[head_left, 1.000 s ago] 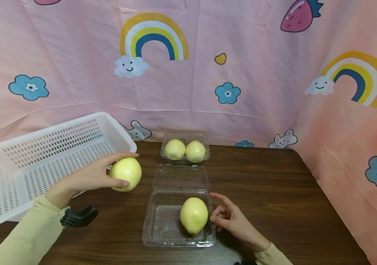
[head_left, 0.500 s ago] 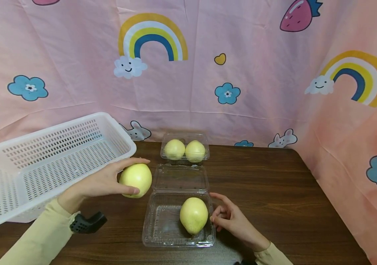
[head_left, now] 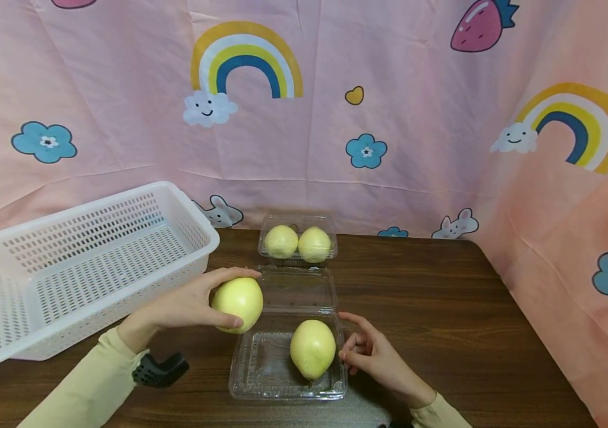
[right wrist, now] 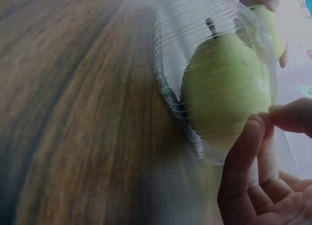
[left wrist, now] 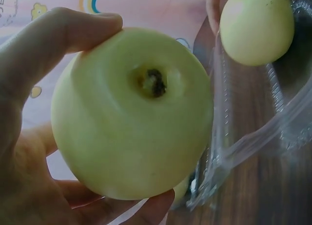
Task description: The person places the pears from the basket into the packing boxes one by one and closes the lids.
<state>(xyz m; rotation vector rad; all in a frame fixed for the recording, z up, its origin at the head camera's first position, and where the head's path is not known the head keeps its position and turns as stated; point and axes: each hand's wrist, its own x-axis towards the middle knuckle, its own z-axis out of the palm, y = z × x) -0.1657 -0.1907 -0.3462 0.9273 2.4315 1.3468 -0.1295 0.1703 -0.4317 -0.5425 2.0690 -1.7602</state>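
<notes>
My left hand (head_left: 188, 306) grips a yellow-green pear (head_left: 239, 304) between thumb and fingers. It holds the fruit above the left side of an open clear plastic clamshell box (head_left: 268, 389). In the left wrist view, the dark hollow at the end of the held pear (left wrist: 129, 132) faces the camera. A second pear (head_left: 312, 349) lies in the right half of the box, its stem toward the near side. My right hand (head_left: 381, 362) is at the box's right edge, pinching the rim with thumb and fingertips. The right wrist view shows this pear (right wrist: 222, 83) through the ribbed wall.
A white perforated basket (head_left: 122, 297) stands at the left, with no fruit seen inside. Behind the open box's lid (head_left: 298, 288) sits a closed clear box (head_left: 298, 221) with two pears. The brown wooden table (head_left: 432, 303) meets a pink patterned cloth (head_left: 416, 119) at its back.
My left hand has carried its pear rightward and slightly nearer, from beside the basket to over the open box's left side. The right hand and the box have stayed in place.
</notes>
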